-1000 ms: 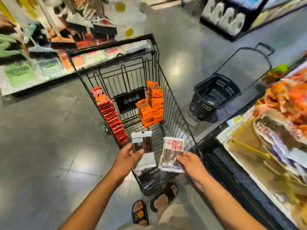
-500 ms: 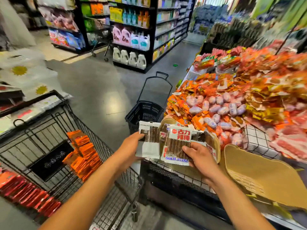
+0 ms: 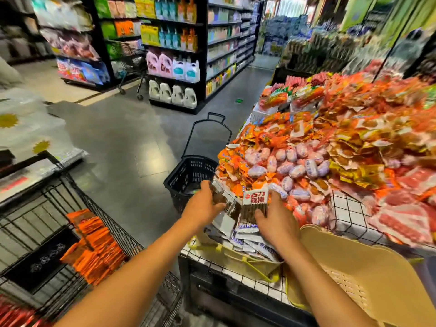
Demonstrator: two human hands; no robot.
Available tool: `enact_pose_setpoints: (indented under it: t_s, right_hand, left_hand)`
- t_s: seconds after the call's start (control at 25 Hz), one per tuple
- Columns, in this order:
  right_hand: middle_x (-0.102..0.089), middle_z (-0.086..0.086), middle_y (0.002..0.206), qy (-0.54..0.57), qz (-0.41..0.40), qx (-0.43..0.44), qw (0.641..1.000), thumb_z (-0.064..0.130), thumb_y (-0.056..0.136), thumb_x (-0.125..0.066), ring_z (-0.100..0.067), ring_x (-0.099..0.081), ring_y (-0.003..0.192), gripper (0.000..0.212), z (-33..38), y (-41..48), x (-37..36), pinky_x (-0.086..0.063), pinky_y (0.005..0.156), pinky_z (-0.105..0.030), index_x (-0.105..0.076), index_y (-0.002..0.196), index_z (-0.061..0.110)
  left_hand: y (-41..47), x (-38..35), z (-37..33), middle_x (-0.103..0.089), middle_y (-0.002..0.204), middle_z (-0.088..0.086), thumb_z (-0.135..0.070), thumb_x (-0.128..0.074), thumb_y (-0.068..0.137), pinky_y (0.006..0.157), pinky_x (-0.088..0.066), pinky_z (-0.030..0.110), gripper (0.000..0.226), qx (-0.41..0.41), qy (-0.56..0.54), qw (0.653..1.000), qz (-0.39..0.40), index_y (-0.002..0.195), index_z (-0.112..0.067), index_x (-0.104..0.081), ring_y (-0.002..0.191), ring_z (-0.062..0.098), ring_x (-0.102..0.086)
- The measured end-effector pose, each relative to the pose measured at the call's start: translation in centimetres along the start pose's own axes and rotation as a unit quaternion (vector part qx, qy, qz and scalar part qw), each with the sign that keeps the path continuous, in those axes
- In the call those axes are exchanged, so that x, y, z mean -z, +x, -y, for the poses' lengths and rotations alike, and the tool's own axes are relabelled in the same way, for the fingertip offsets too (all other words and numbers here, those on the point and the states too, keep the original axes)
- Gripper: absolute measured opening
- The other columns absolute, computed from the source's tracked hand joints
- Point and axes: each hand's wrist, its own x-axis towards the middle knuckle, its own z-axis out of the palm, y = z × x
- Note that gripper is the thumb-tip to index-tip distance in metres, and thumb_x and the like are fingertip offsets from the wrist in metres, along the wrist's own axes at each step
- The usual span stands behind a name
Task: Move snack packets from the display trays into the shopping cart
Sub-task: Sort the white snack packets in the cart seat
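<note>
Now both hands are down at the tan plastic tray (image 3: pixel 236 264) full of white and brown snack packets (image 3: pixel 250 243). The left hand (image 3: pixel 203 205) holds a clear packet of brown sticks (image 3: pixel 217 194) over the far left corner of that tray. The right hand (image 3: pixel 277 219) holds a white packet with a red label (image 3: pixel 256 200) over the tray's far side. The hands are close together but not touching. A second ago they held packets like these over the black wire shopping cart (image 3: pixel 94 204), which stands left of the tray with orange packets (image 3: pixel 94 246) inside. So I think these two packets did not go in yet, and the person may be picking up more. The view has swung from the cart to the tray
</note>
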Motion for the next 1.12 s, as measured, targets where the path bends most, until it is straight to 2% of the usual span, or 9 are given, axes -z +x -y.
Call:
enact_pose_setpoints:
  t_s: [0.08, 0.12, 0.24, 0.36, 0.52, 0.64, 0.76, 0.92, 1.12]
  right_hand:
    - [-0.065, -0.003, 0.110, -0.069, 0.009, 0.016, 0.997, 0.047, 0.092, -0.051, -0.030, -0.061, 0.108, 0.068, -0.5, -0.2, -0.1, -0.052, 0.079, -0.040, -0.023, 0.152, 0.032]
    - [-0.058, -0.004, 0.126, -0.094, 0.018, 0.020, 0.995, 0.048, 0.092, -0.049, -0.029, -0.053, 0.120, 0.065, -0.8, -0.3, 0.0, -0.050, 0.092, -0.044, -0.028, 0.152, 0.034]
    - [-0.023, -0.002, 0.159, -0.127, 0.056, 0.045, 0.989, 0.043, 0.094, -0.047, -0.027, -0.025, 0.143, 0.055, -1.7, -0.1, -0.3, -0.035, 0.113, -0.050, -0.039, 0.148, 0.042]
    - [0.002, 0.005, 0.168, -0.093, 0.109, 0.070, 0.987, 0.050, 0.099, -0.040, -0.026, -0.006, 0.153, 0.053, -2.6, -0.4, -0.9, -0.023, 0.121, -0.052, -0.032, 0.151, 0.045]
    - [0.016, 0.009, 0.167, -0.085, 0.130, 0.065, 0.986, 0.068, 0.098, -0.028, -0.023, 0.005, 0.155, 0.063, -3.4, -1.2, -2.1, -0.016, 0.123, -0.052, -0.014, 0.156, 0.047]
    - [0.013, 0.008, 0.168, -0.068, 0.124, 0.067, 0.988, 0.070, 0.097, -0.028, -0.024, 0.004, 0.154, 0.064, -3.7, -1.0, -2.3, -0.015, 0.123, -0.053, -0.014, 0.156, 0.049]
    - [0.008, 0.007, 0.168, -0.054, 0.111, 0.081, 0.989, 0.070, 0.095, -0.036, -0.024, 0.001, 0.154, 0.065, -3.6, -0.6, -1.6, -0.017, 0.122, -0.053, -0.027, 0.154, 0.045]
    - [-0.022, 0.003, 0.163, -0.066, 0.069, 0.116, 0.989, 0.062, 0.092, -0.049, -0.021, -0.010, 0.151, 0.057, -1.8, -1.1, -0.9, -0.021, 0.121, -0.049, -0.047, 0.145, 0.040]
    - [-0.046, 0.013, 0.136, -0.025, 0.011, 0.222, 0.975, 0.047, 0.090, -0.055, -0.013, -0.033, 0.136, 0.034, 3.9, -5.0, -2.9, -0.030, 0.114, -0.043, -0.063, 0.122, 0.038]
  left_hand:
    - [-0.4, -0.5, 0.3, -0.068, 0.112, 0.010, -0.066, -0.063, 0.090, 0.072, -0.058, 0.043, 0.103, -0.010, 0.159, 0.987, -0.035, 0.160, -0.023, -0.001, 0.097, 0.030, -0.067]
    - [-0.4, -0.6, 0.5, -0.062, 0.127, 0.012, -0.073, -0.056, 0.090, 0.083, -0.057, 0.045, 0.106, -0.010, 0.218, 0.975, -0.047, 0.162, -0.023, 0.003, 0.112, 0.032, -0.063]
    - [-0.1, -0.7, 1.5, -0.019, 0.168, 0.008, -0.073, -0.033, 0.099, 0.120, -0.028, 0.052, 0.085, -0.051, 0.273, 0.960, -0.022, 0.164, -0.030, 0.001, 0.155, 0.031, -0.018]
    - [-0.2, -1.9, 2.5, -0.003, 0.173, 0.000, -0.065, -0.017, 0.105, 0.128, -0.003, 0.052, 0.068, -0.117, 0.263, 0.957, 0.040, 0.164, -0.035, -0.003, 0.159, 0.022, 0.007]
    - [-0.2, -3.1, 2.8, 0.004, 0.173, -0.003, -0.065, -0.008, 0.104, 0.125, 0.008, 0.060, 0.068, -0.094, 0.274, 0.955, 0.058, 0.164, -0.035, 0.004, 0.158, 0.019, 0.015]
    - [-0.1, -2.7, 2.7, 0.003, 0.173, -0.005, -0.065, -0.010, 0.104, 0.124, 0.009, 0.061, 0.067, -0.100, 0.253, 0.961, 0.053, 0.164, -0.036, 0.001, 0.158, 0.018, 0.014]
    - [-0.7, -2.1, 2.6, -0.002, 0.173, -0.005, -0.063, -0.016, 0.105, 0.126, 0.002, 0.060, 0.065, -0.118, 0.224, 0.967, 0.020, 0.164, -0.036, -0.007, 0.159, 0.019, 0.008]
    - [-2.5, -0.7, 3.2, -0.016, 0.171, -0.005, -0.056, -0.026, 0.107, 0.127, -0.010, 0.052, 0.057, -0.154, 0.202, 0.967, -0.028, 0.160, -0.034, -0.025, 0.159, 0.018, -0.005]
    - [-7.7, 1.7, 7.6, -0.037, 0.162, -0.003, -0.057, -0.023, 0.102, 0.121, -0.029, 0.049, 0.059, -0.176, 0.190, 0.963, -0.070, 0.148, -0.030, -0.047, 0.152, 0.022, -0.028]
